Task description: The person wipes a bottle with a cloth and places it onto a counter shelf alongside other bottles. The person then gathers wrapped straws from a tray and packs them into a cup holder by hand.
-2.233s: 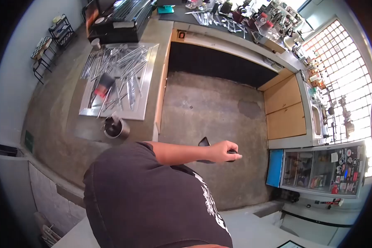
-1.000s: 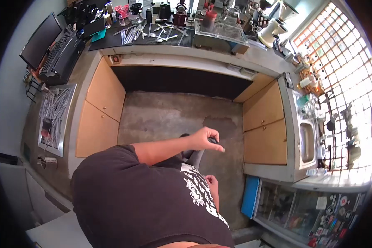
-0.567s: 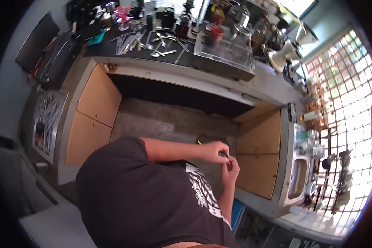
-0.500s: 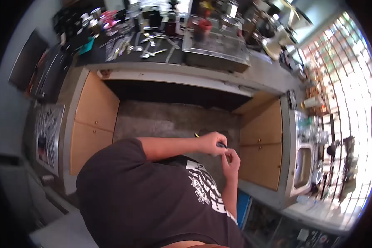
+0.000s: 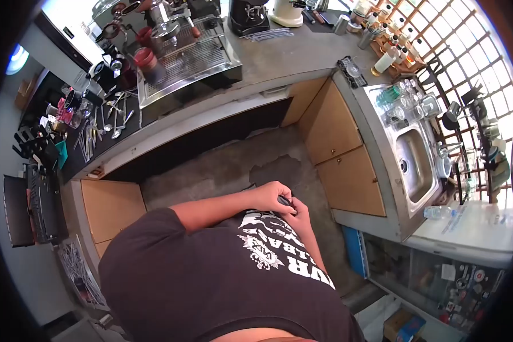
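Observation:
My left hand [image 5: 269, 196] is in front of my dark printed shirt [image 5: 211, 273], its fingers curled round a small dark object [image 5: 285, 201]. Too little of that object shows to tell its kind. Against its near end is my right hand [image 5: 300, 216], with fingers bent and pressed together. The two hands meet just above the shirt, and whatever the right fingers pinch is hidden.
An espresso machine [image 5: 191, 62] stands on the counter ahead, with spoons and tools [image 5: 117, 114] to its left. On the right are a steel sink [image 5: 414, 165], glasses [image 5: 402, 108] and wooden cabinets [image 5: 347, 171]. Bottles [image 5: 386, 60] line the window grille.
My view has turned to the right, bringing the sink and bottles further in. My hands have come closer to my shirt and closer together; the yellow tip beside the left hand no longer shows.

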### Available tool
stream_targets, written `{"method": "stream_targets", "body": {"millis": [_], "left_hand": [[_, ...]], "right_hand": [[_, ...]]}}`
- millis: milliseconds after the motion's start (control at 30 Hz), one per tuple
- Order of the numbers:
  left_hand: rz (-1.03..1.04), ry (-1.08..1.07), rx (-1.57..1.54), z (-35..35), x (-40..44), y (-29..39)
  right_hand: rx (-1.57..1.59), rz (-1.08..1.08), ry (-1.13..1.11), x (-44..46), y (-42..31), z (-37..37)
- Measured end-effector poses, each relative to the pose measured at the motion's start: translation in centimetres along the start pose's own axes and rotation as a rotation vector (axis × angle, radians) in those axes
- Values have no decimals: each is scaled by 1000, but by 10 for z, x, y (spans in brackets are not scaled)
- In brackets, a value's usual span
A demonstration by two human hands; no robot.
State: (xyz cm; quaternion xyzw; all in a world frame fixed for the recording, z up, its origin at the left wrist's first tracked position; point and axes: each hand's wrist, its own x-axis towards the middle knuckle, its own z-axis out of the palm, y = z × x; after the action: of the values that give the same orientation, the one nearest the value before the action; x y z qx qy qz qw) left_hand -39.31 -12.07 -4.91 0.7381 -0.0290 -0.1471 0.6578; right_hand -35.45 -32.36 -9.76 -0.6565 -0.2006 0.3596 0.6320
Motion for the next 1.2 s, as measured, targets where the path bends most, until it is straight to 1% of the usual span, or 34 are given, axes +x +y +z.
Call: {"method": "stream_targets", "body": {"millis": [33, 67, 100, 133, 200, 233, 267, 300, 333, 400, 433, 500, 533, 567, 667, 700, 800, 833, 867, 900, 933, 1000, 1033, 1133, 1167, 1200], "left_hand": [[-13, 3, 6, 2, 18, 9], [23, 13, 44, 4, 38, 16], [54, 34, 84, 5, 57, 23], [76, 60, 125, 5, 75, 29], [150, 123, 146, 9, 110, 35], [167, 154, 160, 8, 122, 46], [182, 191, 173, 6, 129, 59], [189, 263, 173, 4, 135, 65], [195, 343, 176, 0, 138, 70], [189, 500, 215, -13, 126, 75], [174, 570, 247, -21, 114, 76], [144, 730, 270, -30, 81, 75], [139, 851, 276, -32, 62, 73], [130, 960, 283, -33, 43, 71], [104, 1274, 254, -26, -25, 70], [82, 1393, 273, -22, -49, 68], [107, 1763, 369, 2, -129, 72], [107, 1881, 370, 10, -157, 64], [99, 1998, 376, 20, -188, 56], [36, 2074, 373, 37, -224, 59], [68, 2131, 353, 52, -258, 52], [-43, 2231, 336, 87, -326, 41], [-59, 2292, 350, 105, -362, 32], [-86, 2464, 348, 149, -446, 0], [-107, 2510, 329, 164, -468, -3], [-134, 2559, 320, 180, -492, -6]], "right_hand": [[-29, -11, 12, 5, -4, -16], [-57, -28, 13, 14, -9, -31], [-102, -95, 35, 20, -14, -47], [-100, -79, 24, 27, -22, -64], [33, -32, -1, 42, -35, -93], [21, -24, -29, 51, -38, -109], [50, -3, -77, 61, -43, -123], [16, 11, -147, 72, -45, -137], [-22, 21, -226, 86, -48, -150], [-162, -27, -399, 117, -56, -164], [-228, -61, -485, 136, -60, -165], [-375, -65, -678, 172, -79, -150], [-446, -71, -759, 185, -90, -136], [-474, -169, -843, 194, -108, -113], [-564, -189, -1169, 220, -129, -49], [-576, -142, -1261, 218, -138, -21], [-623, -124, -1447, 186, -149, 65], [-681, -85, -1519, 173, -146, 91], [-699, -105, -1588, 160, -139, 116], [-735, -94, -1640, 151, -122, 140], [-765, -77, -1689, 140, -102, 164], [-677, -56, -1756, 105, -75, 210], [-637, -45, -1778, 85, -67, 236], [-555, 62, -1740, 25, -43, 302], [-531, 62, -1713, 4, -43, 322], [-500, 48, -1700, -6, -26, 342]]}}
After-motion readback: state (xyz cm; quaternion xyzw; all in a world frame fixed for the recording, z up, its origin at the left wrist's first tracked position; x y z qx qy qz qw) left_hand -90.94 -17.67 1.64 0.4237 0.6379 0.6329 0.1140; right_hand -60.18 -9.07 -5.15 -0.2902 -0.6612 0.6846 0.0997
